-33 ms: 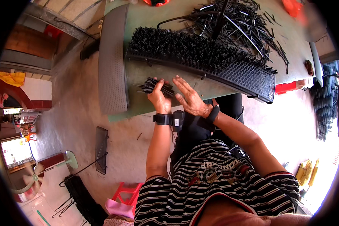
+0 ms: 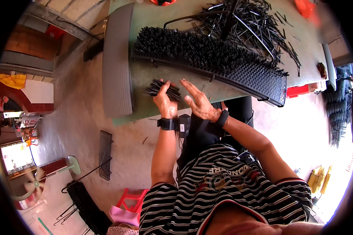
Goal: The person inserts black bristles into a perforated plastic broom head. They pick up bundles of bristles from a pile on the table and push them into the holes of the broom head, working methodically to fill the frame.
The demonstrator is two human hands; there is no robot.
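My left hand (image 2: pixel 166 103) is closed around a bundle of thin black strips (image 2: pixel 153 88), whose ends stick out on both sides of the thumb. Just to its right, my right hand (image 2: pixel 201 105) is held flat with the fingers stretched out and nothing in it. Beyond both hands lies a long black perforated panel (image 2: pixel 259 81) on the table. Dense black tufts (image 2: pixel 184 46) fill most of its holes, while bare holes show toward its right end and near edge. What the strips are made of I cannot tell.
A loose pile of black strips (image 2: pixel 249 27) lies behind the panel, under a bent metal frame. At the left end of the green table (image 2: pixel 145 111) a grey perforated sheet (image 2: pixel 117 70) hangs over the edge. A pink stool (image 2: pixel 131 199) stands on the floor at lower left.
My right hand has drawn slightly away from my left, widening the gap between them. My left hand still holds the bundle, almost in the same place.
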